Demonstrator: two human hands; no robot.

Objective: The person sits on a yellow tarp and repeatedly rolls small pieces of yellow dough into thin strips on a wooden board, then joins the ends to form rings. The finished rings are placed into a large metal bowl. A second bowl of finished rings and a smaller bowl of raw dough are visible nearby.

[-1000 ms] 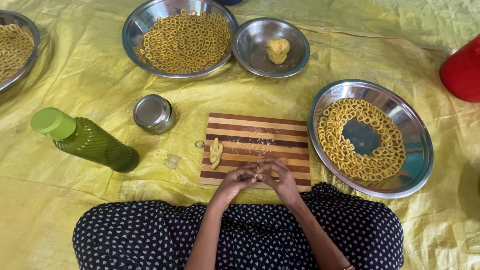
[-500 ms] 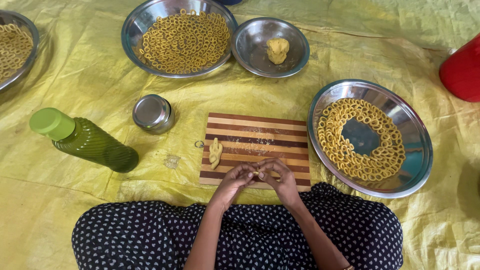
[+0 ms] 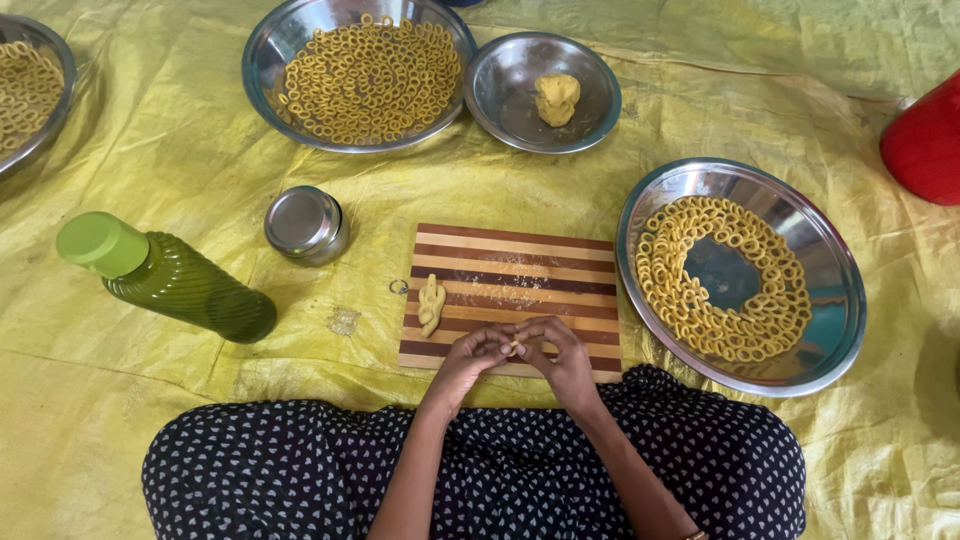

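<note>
Both hands meet over the near edge of the striped board (image 3: 510, 290). The left hand (image 3: 470, 357) and right hand (image 3: 562, 355) pinch a small bit of dough (image 3: 512, 346) between their fingertips, so the step in hand looks like shaping a ring. A dough strip (image 3: 431, 303) lies on the board's left side. The finished ring would likely join those on the tray (image 3: 830, 270) at right, which calls for a gentle hold. The dough lump (image 3: 557, 98) sits in the far bowl (image 3: 510, 90).
</note>
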